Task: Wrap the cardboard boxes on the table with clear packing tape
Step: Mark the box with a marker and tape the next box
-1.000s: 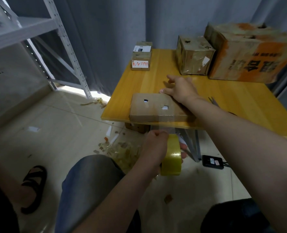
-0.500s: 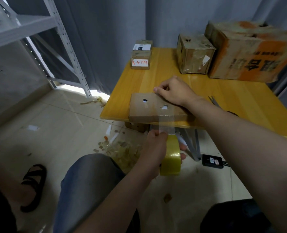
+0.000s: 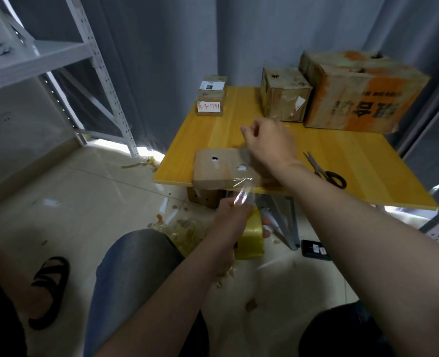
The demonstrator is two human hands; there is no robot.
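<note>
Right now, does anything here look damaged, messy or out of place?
Yes. The flat cardboard box at the near edge of the table has ragged holes in its top, and crumpled tape scraps litter the floor below.

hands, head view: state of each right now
left hand: grips the tape roll
right hand: over the flat box, blurred, cannot tell

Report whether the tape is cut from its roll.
Not cut: a clear strip runs from the flat box down to the roll in the left hand.
</note>
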